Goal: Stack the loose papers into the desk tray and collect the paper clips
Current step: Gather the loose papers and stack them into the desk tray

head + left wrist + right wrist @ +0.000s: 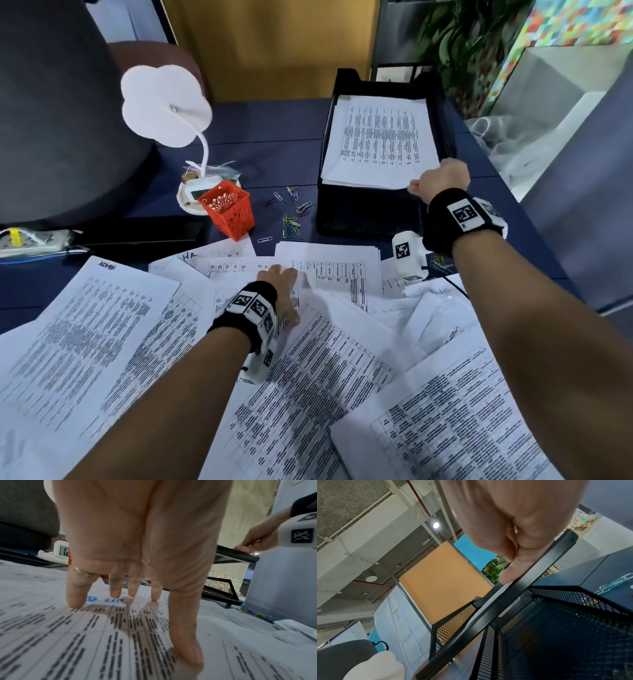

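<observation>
Many loose papers (329, 370) are spread on the desk front, w/ the left hand (281, 296) pressed flat on them, fingers straight. The desk tray (442, 113), back right, is gripped at its front rim by the right hand (442, 180); paper clips (291, 219) are scattered just left of it.

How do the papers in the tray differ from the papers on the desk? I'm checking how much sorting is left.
The papers in the tray lie in one fairly squared pile inside the black mesh tray; the papers on the desk are spread loose, overlapping at many angles. The right hand is at the tray pile's near corner, while the left hand presses spread fingers on the desk sheets. Both are white sheets with printed tables.
</observation>
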Demonstrator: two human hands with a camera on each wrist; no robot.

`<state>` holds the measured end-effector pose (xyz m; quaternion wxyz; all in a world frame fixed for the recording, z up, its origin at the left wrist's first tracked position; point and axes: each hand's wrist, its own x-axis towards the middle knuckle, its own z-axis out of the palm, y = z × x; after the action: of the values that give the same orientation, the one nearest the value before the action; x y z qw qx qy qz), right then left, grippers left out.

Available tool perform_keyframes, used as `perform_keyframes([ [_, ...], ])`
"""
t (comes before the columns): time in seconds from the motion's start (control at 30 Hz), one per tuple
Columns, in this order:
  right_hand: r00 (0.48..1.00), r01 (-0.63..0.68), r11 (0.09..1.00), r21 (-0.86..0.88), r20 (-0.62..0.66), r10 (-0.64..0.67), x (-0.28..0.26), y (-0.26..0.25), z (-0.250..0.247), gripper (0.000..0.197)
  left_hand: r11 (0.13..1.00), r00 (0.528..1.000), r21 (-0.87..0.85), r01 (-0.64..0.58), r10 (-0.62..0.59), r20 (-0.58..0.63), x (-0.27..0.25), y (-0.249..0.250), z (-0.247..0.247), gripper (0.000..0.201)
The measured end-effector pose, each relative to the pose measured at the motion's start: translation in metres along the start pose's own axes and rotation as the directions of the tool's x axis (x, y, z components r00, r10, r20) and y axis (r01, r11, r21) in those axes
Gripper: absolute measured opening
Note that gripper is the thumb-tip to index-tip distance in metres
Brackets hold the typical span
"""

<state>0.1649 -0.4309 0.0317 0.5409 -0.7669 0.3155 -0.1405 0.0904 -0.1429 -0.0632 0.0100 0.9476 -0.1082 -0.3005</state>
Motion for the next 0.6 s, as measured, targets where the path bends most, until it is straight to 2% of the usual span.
perform_keyframes([
  [0.07,1.000,0.012,0.998,-0.055,-0.005,-0.013,-0.003,0.000,-0.002,0.022,0.999,1.000,-0.037,0.010,-0.010,-0.011,-0.003,0.000,0.001,0.096],
  [0.17,0.997,0.007,0.994,-0.105,-0.069,-0.014,-0.020,-0.001,-0.007,0.005,0.993,0.999,-0.115,-0.005,0.002,-0.032,-0.009,0.000,0.002,0.099],
  [0.23,0.996,0.059,0.986,-0.155,-0.058,-0.069,-0.029,0.006,-0.010,0.023,0.980,0.999,-0.199,-0.024,0.015,-0.048,-0.015,-0.004,0.007,0.095],
  [0.3,0.994,0.103,0.984,-0.146,-0.017,-0.107,-0.047,0.013,-0.011,0.039,0.961,0.997,-0.274,-0.046,0.026,-0.075,-0.024,-0.007,0.011,0.088],
  [0.4,0.984,0.175,0.950,-0.260,0.069,-0.162,-0.075,0.036,-0.004,0.039,0.951,0.989,-0.297,-0.085,0.046,-0.138,-0.039,-0.010,0.018,0.074],
  [0.5,0.972,0.171,0.922,-0.349,0.214,-0.099,-0.112,0.064,-0.001,0.034,0.948,0.983,-0.304,-0.097,0.043,-0.178,-0.057,-0.012,0.024,0.063],
  [0.6,0.934,0.178,0.892,-0.415,0.357,-0.020,-0.146,0.094,-0.001,0.032,0.927,0.990,-0.372,-0.058,0.007,-0.139,-0.071,-0.015,0.035,0.059],
])
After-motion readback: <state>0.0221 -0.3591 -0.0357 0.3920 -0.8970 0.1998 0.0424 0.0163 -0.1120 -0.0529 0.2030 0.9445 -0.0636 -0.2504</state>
